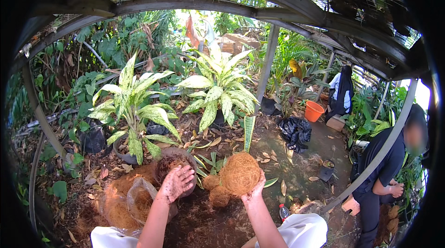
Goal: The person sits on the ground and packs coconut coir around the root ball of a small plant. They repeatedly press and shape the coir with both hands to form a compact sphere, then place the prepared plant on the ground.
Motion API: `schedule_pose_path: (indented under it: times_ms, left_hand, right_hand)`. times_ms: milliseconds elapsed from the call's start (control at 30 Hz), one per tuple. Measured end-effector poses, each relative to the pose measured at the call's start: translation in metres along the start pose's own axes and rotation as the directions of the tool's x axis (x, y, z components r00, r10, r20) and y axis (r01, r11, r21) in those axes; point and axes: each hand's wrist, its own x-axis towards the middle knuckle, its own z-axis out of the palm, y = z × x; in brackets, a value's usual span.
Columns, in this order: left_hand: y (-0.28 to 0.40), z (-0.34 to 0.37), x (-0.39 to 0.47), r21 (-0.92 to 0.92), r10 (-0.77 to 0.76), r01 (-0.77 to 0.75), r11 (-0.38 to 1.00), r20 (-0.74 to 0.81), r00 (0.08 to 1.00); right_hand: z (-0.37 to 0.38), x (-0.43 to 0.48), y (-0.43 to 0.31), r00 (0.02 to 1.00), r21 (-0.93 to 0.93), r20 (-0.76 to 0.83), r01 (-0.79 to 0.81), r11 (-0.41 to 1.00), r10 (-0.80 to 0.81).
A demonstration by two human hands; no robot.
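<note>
A round ball wrapped in brown coconut fibre rests in my right hand, which holds it from below and the right side. A long variegated leaf rises behind the ball's top. My left hand, smeared with dark soil, has its fingers apart and is over the near side of a round pot of soil; it holds nothing. Smaller fibre balls lie on the ground between the hands. Left of my left forearm sits a clear plastic bag of loose coconut fibre.
Two potted variegated plants stand ahead. A plastic bottle is near my right leg. Rightward are a black plastic bag, an orange bucket and a small black pot. A person bends at right; another sits farther back.
</note>
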Motion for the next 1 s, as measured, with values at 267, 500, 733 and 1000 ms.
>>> schedule_pose_path:
  times_ms: [267,500,733,1000]
  left_hand:
    - [-0.049,0.074,-0.011,-0.195,-0.351,0.481,0.855,0.465,0.813]
    - [-0.062,0.079,-0.014,-0.418,-0.020,0.074,0.905,0.133,0.991]
    - [-0.054,0.072,-0.013,-0.361,0.055,-0.016,0.932,0.097,0.994]
    - [-0.061,0.058,-0.004,-0.537,0.064,0.020,0.843,0.137,0.988]
  right_hand:
    - [0.003,-0.002,0.021,0.988,-0.088,-0.139,0.056,0.995,-0.068]
    - [0.003,-0.014,0.055,0.993,-0.144,-0.112,-0.061,0.988,0.045]
    - [-0.001,-0.015,0.060,0.986,-0.141,-0.035,-0.166,0.976,0.163]
    - [-0.030,0.007,0.067,0.997,-0.670,-0.004,-0.064,0.739,0.082]
